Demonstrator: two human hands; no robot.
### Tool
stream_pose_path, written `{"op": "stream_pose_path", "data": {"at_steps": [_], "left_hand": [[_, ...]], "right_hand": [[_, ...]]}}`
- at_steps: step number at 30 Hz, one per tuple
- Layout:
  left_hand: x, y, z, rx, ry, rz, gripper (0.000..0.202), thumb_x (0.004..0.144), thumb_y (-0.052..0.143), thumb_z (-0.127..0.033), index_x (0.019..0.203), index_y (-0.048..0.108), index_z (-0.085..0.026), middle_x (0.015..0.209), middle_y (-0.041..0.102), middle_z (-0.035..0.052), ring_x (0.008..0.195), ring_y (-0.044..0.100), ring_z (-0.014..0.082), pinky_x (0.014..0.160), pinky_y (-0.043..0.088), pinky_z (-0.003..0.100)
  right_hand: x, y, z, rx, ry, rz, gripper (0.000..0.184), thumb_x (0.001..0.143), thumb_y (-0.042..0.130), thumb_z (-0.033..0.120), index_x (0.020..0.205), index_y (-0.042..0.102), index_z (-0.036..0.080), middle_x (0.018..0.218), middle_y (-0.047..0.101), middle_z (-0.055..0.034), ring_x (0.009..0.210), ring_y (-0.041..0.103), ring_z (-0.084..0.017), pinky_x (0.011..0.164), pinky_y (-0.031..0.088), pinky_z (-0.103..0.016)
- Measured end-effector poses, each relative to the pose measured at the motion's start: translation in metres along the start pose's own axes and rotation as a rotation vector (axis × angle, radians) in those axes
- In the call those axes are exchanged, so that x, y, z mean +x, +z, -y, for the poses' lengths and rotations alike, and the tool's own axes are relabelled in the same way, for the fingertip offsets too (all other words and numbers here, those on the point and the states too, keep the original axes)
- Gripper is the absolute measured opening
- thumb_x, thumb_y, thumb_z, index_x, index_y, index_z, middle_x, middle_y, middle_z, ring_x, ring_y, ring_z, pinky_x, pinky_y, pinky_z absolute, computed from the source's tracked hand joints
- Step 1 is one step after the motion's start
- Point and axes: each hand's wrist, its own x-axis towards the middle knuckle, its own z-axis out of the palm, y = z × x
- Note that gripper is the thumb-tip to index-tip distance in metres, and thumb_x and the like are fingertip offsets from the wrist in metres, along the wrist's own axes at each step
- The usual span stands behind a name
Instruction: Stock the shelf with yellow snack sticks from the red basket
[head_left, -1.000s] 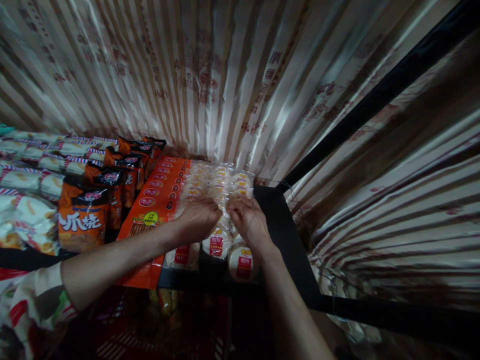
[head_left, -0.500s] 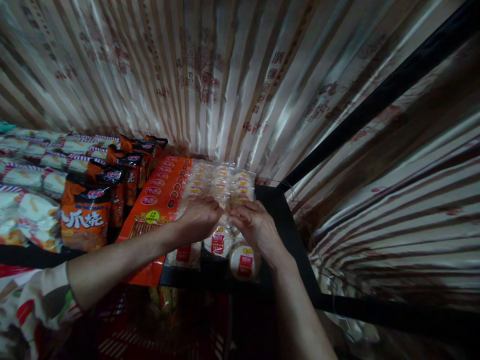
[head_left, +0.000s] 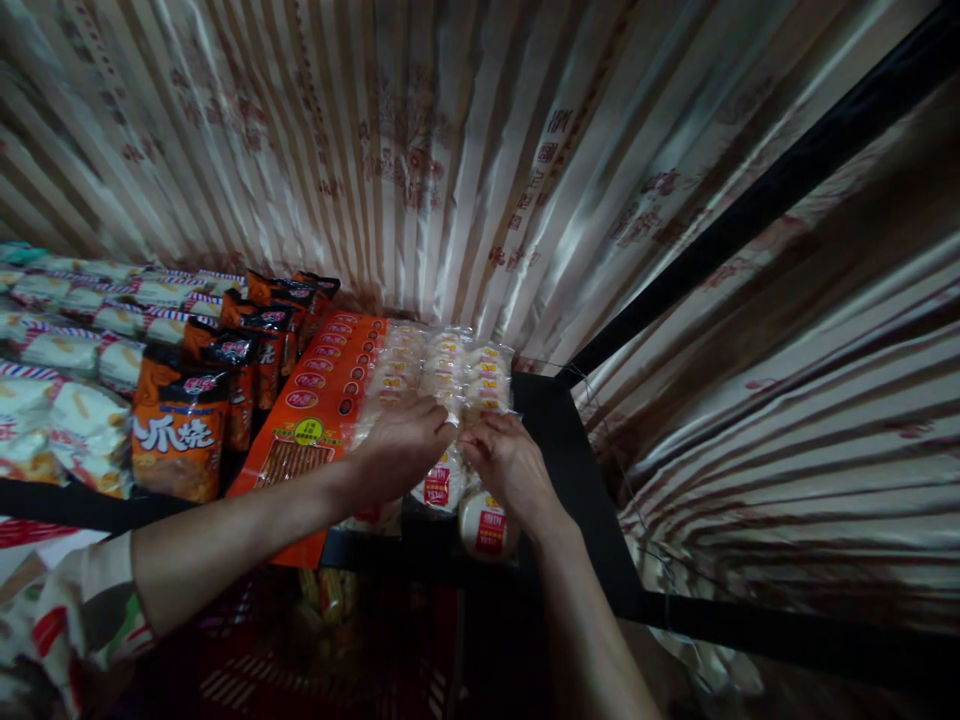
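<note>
cracker packs (head_left: 437, 484): on black shelf (head_left: 559, 430), just under fingers | rows run front-to-back | left hand (head_left: 405, 440) over left/middle rows, right hand (head_left: 506, 462) over right row, about equally near | fingers curled in, clamped or not: can't tell

Three columns of wrapped crackers (head_left: 490, 523), one orange packet (head_left: 326, 375), at least four orange-and-black bags (head_left: 180, 440), one diagonal black post (head_left: 720, 215)

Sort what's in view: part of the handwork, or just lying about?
Handwork:
- left hand and right hand, fingers close together over the crackers; grip unclear
- clear-wrapped white crackers

Lying about, apparently:
- flat orange pack, beside the crackers
- orange-and-black bags
- white snack bags
</note>
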Motion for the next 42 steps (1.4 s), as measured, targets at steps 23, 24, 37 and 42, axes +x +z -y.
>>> {"op": "stream_pose_path", "data": {"at_steps": [23,24,37,42], "left_hand": [[-0.105,0.039,-0.075,0.042,-0.398,-0.087,0.056,0.087,0.050,-0.038,0.138,0.041,-0.015,0.151,0.029,0.0152,0.143,0.017,0.0328,0.113,0.021,0.052],[-0.105,0.041,-0.074,0.039,-0.396,-0.082,0.057,0.087,0.050,-0.039,0.138,0.041,-0.016,0.151,0.028,0.0152,0.142,0.017,0.0330,0.113,0.021,0.053],[-0.098,0.043,-0.067,0.064,-0.383,-0.043,0.054,0.090,0.046,-0.041,0.138,0.043,-0.016,0.150,0.032,0.0133,0.141,0.023,0.0305,0.114,0.018,0.053],[-0.091,0.039,-0.069,0.089,-0.369,-0.056,0.052,0.089,0.047,-0.043,0.135,0.047,-0.018,0.148,0.036,0.0133,0.140,0.026,0.0296,0.114,0.015,0.052]], "right_hand": [[0.002,0.003,-0.002,0.004,-0.057,-0.020,0.010,0.084,0.058,0.021,0.077,0.065,0.021,0.084,0.063,-0.0050,0.088,0.054,-0.021,0.084,0.044,-0.032],[0.002,0.003,-0.001,-0.003,-0.055,-0.015,0.011,0.085,0.058,0.021,0.076,0.065,0.020,0.083,0.063,-0.0051,0.088,0.054,-0.021,0.084,0.044,-0.032],[0.001,0.004,-0.001,-0.030,-0.063,-0.018,0.014,0.085,0.055,0.021,0.073,0.061,0.021,0.081,0.061,-0.0048,0.085,0.052,-0.020,0.084,0.042,-0.033],[0.001,0.004,-0.002,-0.012,-0.070,-0.020,0.015,0.086,0.054,0.022,0.073,0.061,0.021,0.081,0.061,-0.0047,0.085,0.052,-0.020,0.084,0.042,-0.032]]}}
